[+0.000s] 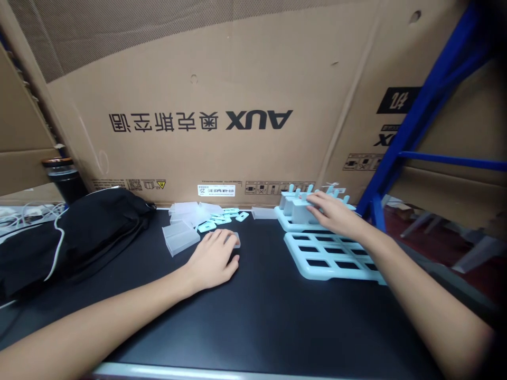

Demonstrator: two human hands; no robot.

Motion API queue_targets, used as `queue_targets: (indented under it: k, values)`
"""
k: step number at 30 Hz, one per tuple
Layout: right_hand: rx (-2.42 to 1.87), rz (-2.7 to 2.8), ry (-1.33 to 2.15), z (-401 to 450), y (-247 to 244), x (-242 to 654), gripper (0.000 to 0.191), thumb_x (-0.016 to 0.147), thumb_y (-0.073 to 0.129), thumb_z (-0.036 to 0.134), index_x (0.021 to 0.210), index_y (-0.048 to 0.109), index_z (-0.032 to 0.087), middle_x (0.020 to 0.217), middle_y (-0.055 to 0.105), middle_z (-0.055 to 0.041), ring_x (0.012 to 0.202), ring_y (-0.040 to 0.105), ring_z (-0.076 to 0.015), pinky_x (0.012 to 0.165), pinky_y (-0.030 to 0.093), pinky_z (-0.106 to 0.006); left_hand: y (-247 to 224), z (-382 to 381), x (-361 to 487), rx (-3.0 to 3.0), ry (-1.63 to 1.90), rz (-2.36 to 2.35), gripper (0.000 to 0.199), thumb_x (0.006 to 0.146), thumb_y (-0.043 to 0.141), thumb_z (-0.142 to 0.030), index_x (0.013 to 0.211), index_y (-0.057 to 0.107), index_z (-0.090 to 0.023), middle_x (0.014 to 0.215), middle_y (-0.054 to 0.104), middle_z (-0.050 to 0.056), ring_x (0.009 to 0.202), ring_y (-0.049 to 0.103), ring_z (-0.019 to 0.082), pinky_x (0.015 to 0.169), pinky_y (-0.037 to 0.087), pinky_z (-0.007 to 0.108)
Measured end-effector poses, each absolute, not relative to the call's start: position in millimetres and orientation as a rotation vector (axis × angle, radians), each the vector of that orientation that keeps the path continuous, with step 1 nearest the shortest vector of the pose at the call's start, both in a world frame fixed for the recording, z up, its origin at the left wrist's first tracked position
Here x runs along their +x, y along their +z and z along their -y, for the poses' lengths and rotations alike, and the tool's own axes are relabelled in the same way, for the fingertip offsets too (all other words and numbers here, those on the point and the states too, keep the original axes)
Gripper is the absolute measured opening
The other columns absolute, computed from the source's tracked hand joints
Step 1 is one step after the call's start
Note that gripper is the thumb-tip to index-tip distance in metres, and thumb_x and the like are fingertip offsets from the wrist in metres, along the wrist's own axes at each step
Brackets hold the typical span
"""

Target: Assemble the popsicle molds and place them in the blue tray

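My left hand (214, 258) rests on the black tabletop with its fingers curled over a translucent popsicle mould cup (237, 240), mostly hidden beneath them. Just beyond it lie a pile of pale blue lid pieces with slots (207, 226) and several loose translucent mould cups (181, 237). On the right, my right hand (330, 211) closes its fingers on a popsicle mould (303, 212) standing in the far light blue rack (285, 224). Several moulds with blue stick handles stand there; the hand covers some. A second light blue rack (312, 272) with open slots lies nearer, beneath my right forearm.
A large cardboard box (206, 153) walls off the back. Black cloth (99, 227) with a white cable and a dark bottle (63, 179) are at the left. A blue metal frame (415, 116) rises at the right. The table's light front edge (178, 373) runs below.
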State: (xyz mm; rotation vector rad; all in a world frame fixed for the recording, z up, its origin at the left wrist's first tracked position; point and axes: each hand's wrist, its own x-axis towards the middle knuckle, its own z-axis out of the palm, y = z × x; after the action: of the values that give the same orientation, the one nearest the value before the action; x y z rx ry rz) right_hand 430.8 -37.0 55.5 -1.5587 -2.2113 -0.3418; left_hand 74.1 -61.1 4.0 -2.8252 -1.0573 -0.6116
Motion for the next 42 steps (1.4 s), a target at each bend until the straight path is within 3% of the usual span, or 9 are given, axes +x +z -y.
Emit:
queue_targets:
  k: [9, 17, 24, 30, 35, 39, 42]
  values:
    - [-1.543, 2.130, -0.398, 29.2, 45.5, 431.6, 0.039, 0.094, 0.031, 0.038, 0.112, 0.059, 0.016, 0.113, 0.062, -0.0178, 0.109, 0.056, -0.0305, 0.097, 0.043, -0.046, 6.4, 62.1, 74.6, -2.849, -0.599, 0.986, 0.020, 0.091, 0.048, -0.026, 0.109, 0.052, -0.020, 0.117, 0.058, 0.009, 0.109, 0.053, 0.027, 0.092, 0.046, 0.043]
    - [-1.608, 2.158, -0.408, 27.1, 42.2, 433.5, 0.040, 0.094, 0.031, 0.036, 0.113, 0.059, 0.015, 0.115, 0.062, -0.0181, 0.109, 0.055, -0.0308, 0.093, 0.044, -0.047, 6.4, 61.7, 74.4, -2.856, -0.603, 0.973, 0.018, 0.090, 0.049, -0.025, 0.108, 0.052, -0.021, 0.116, 0.058, 0.008, 0.107, 0.053, 0.027, 0.091, 0.045, 0.043]
    - [-1.970, 2.069, -0.598, 32.8, 35.1, 433.3, 0.039, 0.089, 0.038, 0.035, 0.117, 0.061, 0.022, 0.143, 0.048, -0.0138, 0.123, 0.042, -0.0403, 0.082, 0.042, -0.058, 6.9, 62.2, 74.6, -2.859, -0.597, 0.977, 0.018, 0.091, 0.049, -0.025, 0.107, 0.052, -0.020, 0.116, 0.058, 0.008, 0.107, 0.054, 0.027, 0.091, 0.046, 0.043]
    - [-2.023, 2.138, -0.615, 38.8, 38.8, 416.3, 0.035, 0.082, 0.039, 0.023, 0.108, 0.063, 0.019, 0.137, 0.055, -0.0120, 0.124, 0.042, -0.0372, 0.083, 0.042, -0.059, 7.5, 62.9, 74.9, -2.883, -0.629, 0.987, 0.019, 0.090, 0.050, -0.024, 0.107, 0.054, -0.020, 0.117, 0.058, 0.009, 0.109, 0.053, 0.027, 0.095, 0.045, 0.045]
    - [-2.085, 2.143, -0.664, 41.9, 40.1, 407.1, 0.038, 0.080, 0.040, 0.020, 0.111, 0.061, 0.016, 0.136, 0.055, -0.0140, 0.122, 0.042, -0.0367, 0.085, 0.041, -0.055, 7.5, 63.1, 73.9, -2.859, -0.661, 1.004, 0.025, 0.090, 0.053, -0.028, 0.114, 0.058, -0.025, 0.127, 0.053, 0.009, 0.125, 0.044, 0.032, 0.103, 0.040, 0.052]
    - [-2.075, 2.061, -0.739, 47.6, 39.7, 398.6, 0.044, 0.083, 0.040, 0.023, 0.123, 0.055, 0.012, 0.140, 0.049, -0.0181, 0.123, 0.041, -0.0352, 0.089, 0.039, -0.051, 7.2, 62.5, 72.5, -2.924, -0.557, 1.036, 0.033, 0.094, 0.048, -0.031, 0.126, 0.055, -0.033, 0.133, 0.048, 0.007, 0.119, 0.050, 0.030, 0.097, 0.047, 0.050]
    - [-2.011, 1.898, -0.856, 56.1, 46.7, 385.2, 0.046, 0.084, 0.040, 0.022, 0.126, 0.050, 0.006, 0.130, 0.052, -0.0227, 0.116, 0.045, -0.0351, 0.087, 0.040, -0.046, 5.0, 61.3, 72.6, -2.978, -0.584, 1.051, 0.036, 0.093, 0.047, -0.029, 0.129, 0.051, -0.034, 0.134, 0.046, 0.006, 0.114, 0.054, 0.028, 0.094, 0.050, 0.046]
